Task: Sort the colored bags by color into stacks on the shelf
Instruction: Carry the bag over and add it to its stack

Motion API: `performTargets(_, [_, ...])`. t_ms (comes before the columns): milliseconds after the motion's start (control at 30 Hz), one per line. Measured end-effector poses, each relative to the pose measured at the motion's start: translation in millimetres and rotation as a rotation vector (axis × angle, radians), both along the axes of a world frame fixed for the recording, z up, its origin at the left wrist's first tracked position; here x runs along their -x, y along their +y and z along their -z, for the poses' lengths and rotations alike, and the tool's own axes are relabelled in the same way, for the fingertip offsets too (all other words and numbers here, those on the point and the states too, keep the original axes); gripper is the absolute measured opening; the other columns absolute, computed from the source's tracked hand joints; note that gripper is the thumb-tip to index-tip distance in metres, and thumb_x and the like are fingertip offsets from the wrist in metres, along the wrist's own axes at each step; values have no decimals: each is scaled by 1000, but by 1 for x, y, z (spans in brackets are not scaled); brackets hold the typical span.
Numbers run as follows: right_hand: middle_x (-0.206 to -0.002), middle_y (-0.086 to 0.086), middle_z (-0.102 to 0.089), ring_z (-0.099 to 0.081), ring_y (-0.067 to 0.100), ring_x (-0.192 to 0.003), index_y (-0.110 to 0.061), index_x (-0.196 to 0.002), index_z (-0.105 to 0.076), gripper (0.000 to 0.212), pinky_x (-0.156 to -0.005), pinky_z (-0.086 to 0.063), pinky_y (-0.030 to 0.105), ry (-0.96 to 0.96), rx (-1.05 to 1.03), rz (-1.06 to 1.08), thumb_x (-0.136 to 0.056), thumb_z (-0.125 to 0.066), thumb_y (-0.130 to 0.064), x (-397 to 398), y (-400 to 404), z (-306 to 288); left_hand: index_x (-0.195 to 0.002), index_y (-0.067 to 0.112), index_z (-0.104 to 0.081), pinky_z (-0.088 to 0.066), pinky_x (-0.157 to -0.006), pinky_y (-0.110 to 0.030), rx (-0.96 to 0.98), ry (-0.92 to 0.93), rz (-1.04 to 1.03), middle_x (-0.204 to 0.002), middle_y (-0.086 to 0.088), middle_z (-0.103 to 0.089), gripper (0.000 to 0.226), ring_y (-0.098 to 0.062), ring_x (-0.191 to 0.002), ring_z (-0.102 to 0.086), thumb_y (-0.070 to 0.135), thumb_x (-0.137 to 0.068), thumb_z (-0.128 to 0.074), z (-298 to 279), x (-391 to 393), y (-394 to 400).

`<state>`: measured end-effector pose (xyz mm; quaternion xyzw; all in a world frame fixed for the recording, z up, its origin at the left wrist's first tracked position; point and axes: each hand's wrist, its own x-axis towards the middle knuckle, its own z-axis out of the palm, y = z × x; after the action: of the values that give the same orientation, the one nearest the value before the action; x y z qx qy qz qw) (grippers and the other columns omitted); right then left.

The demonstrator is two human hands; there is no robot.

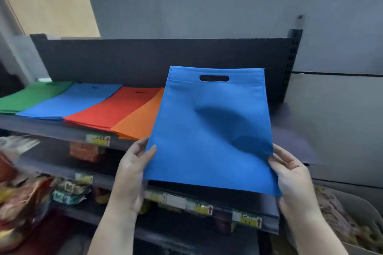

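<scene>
Blue bag (pixel 211 130) pinched at its lower corners by my left hand (pixel 132 170) and right hand (pixel 294 178), raised above the shelf (pixel 62 128). I judge it belongs flat, edges squared, on the blue stack (pixel 68 101) far left of my grip.

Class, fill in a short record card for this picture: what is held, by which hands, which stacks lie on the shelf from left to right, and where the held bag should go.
Held item: blue bag, upright, handle cut-out at top
Left hand: grips the bag's lower left edge
Right hand: grips its lower right edge
Stacks on top shelf, left to right: green stack, blue stack, red stack, orange stack
Likely destination: the blue stack
</scene>
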<state>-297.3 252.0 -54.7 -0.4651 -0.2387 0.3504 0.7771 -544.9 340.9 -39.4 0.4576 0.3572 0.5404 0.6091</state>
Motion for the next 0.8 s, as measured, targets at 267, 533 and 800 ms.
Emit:
performTargets(267, [-94,-1,-75,-72,13,-82,-23,-96,-72,39,-62,-57,24,-137,-1,-233,-98,-42,1,95,49,-10,-108,24,-58,-56,-62,-23,-127,150,-325,-94,4,-74,27,-12,-84,-71,5,-89,-61,8,106,3])
performTargets(533, [-97,-5,-74,-69,18,-91,-34,-87,-75,44,-77,-57,37,-208,29,-335,-99,-44,-5,226,115,-12,-93,49,-61,-53,-75,-36,-225,319,-575,-93,13,-73,41,-9,-88,-69,8,-89,-63,12,241,35])
performTargets(800, [-90,-10,-74,-68,3,-81,-34,-86,-75,38,-73,-52,28,-307,-16,-374,-94,-53,-4,343,167,-4,-88,53,-61,-50,-74,-30,-243,320,-698,-93,13,-73,47,-7,-89,-68,5,-90,-61,22,354,74])
